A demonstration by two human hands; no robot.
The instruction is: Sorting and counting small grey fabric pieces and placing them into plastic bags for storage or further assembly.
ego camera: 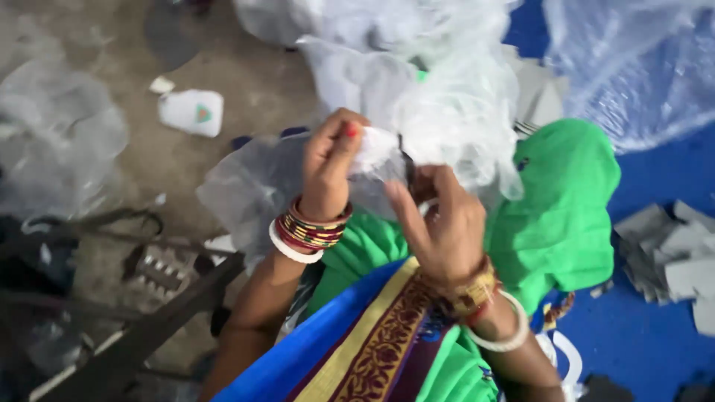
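While both hands' fingers [339,145] pinch clear plastic film [439,112], grey card pieces [670,257] lie right.

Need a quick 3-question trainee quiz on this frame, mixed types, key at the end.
1. True or false: both hands grip the clear plastic sheet.
2. The knees are covered by cloth of which colour? A red, B green, C white.
3. Fill in: the pile of grey card pieces lies on a ____ floor sheet.

Key: 1 true, the left hand and right hand both pinch it. 2 B, the green cloth. 3 blue.
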